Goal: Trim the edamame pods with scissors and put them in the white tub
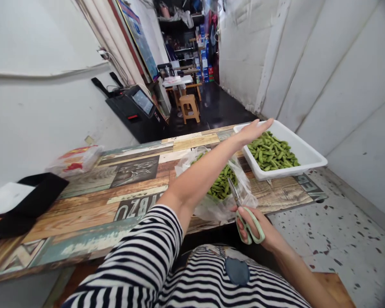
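Note:
My left hand [256, 129] reaches across to the left side of a white plastic tray [311, 158], fingers stretched out. Whether it touches the tray or the pods cannot be made out. Green edamame pods [272, 152] lie in a heap in the tray. In my right hand [270, 231] is a pair of scissors [235, 194] with pale green handles, its blades pointing up and left. They lie over an open clear plastic bag [247, 192] holding more edamame pods [223, 184]. My left forearm hides part of this bag.
The wood-patterned table [141, 188] carries a black box-shaped object [48, 192] and a red-and-clear packet [77, 160] at left. A black machine with a screen [143, 102] stands beyond the table. Further back is an orange stool [189, 108]. A white wall [356, 85] rises to the right.

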Demonstrator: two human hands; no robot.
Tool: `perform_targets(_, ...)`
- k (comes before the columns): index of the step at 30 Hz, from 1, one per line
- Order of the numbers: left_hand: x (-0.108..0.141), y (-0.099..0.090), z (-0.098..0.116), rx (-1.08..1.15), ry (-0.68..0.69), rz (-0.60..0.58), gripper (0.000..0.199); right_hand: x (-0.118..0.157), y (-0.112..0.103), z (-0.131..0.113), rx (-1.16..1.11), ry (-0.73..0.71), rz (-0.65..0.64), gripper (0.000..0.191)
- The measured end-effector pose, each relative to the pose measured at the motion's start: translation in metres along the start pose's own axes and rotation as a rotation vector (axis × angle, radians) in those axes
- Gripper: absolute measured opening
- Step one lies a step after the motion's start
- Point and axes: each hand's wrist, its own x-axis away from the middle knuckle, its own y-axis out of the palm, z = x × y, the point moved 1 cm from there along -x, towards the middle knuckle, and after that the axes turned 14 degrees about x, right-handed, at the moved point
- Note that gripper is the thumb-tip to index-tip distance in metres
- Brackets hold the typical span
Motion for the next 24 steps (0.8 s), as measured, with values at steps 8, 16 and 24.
perform_targets(8,0.089,-0.042,-0.042,-0.778,-0.211,-0.103,0.018,-0.003,-0.015,0.006,0.035,0.030,0.084,0.047)
perform_targets(16,0.118,-0.050,-0.080,-0.731,-0.167,-0.272,0.019,0.002,-0.013,0.001,0.082,0.023,0.110,0.046)
perform_targets(24,0.160,-0.096,-0.077,-0.257,-0.186,-0.130,0.034,0.006,0.000,-0.007,0.131,0.008,0.002,0.044)
